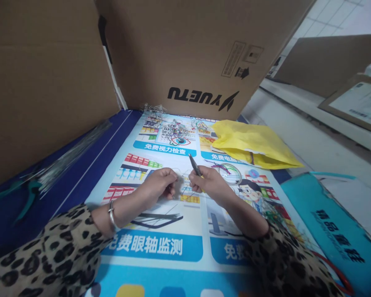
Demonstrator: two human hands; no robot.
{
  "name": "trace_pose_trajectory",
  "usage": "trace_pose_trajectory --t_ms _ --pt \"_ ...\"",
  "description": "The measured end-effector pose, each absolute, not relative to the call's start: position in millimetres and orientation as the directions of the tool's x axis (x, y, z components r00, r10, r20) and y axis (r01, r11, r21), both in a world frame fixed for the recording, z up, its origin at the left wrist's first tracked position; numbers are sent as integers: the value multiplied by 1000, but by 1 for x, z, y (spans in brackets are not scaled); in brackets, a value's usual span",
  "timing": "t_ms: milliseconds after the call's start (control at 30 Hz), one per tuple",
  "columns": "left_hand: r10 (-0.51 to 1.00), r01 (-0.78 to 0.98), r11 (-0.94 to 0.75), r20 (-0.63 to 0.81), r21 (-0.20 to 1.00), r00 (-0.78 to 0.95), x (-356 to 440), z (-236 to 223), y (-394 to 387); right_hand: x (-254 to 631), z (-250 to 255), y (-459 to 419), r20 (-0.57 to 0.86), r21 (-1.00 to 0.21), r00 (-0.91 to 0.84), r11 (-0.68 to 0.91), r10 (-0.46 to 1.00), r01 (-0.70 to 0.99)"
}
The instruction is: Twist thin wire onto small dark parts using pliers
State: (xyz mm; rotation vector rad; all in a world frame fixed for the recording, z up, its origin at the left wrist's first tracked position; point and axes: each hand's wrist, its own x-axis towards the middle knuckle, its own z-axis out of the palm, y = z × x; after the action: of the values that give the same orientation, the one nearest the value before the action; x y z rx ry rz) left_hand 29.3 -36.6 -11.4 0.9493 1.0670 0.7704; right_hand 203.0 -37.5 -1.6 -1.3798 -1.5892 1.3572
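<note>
My left hand [161, 183], with a silver bangle on the wrist, is closed in a pinch over the printed sheet [190, 243]. A thin pale wire [183, 172] shows faintly between the two hands and seems to run from its fingertips. My right hand [208, 181] is wrapped around a small pair of pliers [195, 165], their dark metal tip pointing up and away; a bit of yellow handle shows under the fingers. Below my left hand lies a bundle of thin straight wires [156, 216]. Beyond the right hand is a round clear dish [231, 174] with coloured strands.
Tangled coloured wires [174, 131] lie at the sheet's far end. A yellow bag [250, 142] is at back right, a teal package [321, 218] at right. Teal-handled cutters [33, 192] and long wires [76, 154] lie left. Cardboard walls [173, 49] rise behind.
</note>
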Motion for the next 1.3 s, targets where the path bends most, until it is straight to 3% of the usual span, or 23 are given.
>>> trace_pose_trajectory --t_ms 233,367,833,1067,1300 --pt "849 -47 430 -386 902 362 27 -10 -36 201 1 -39 -101 -957 -205 -38 974 288" --pt "802 5 412 -366 911 473 20 -7 -30 202 0 -40 -156 -966 -236 -99 959 237" --pt "770 32 319 -279 947 574 13 -8 -27 185 1 -45 -285 -951 -292 -231 913 206" --pt "794 58 320 -301 946 529 13 -7 -27 186 -1 -45 -246 -964 -260 -208 934 164" --pt "722 87 355 -332 931 607 11 -10 -26 184 -2 -46 -224 -968 -247 -185 943 170"
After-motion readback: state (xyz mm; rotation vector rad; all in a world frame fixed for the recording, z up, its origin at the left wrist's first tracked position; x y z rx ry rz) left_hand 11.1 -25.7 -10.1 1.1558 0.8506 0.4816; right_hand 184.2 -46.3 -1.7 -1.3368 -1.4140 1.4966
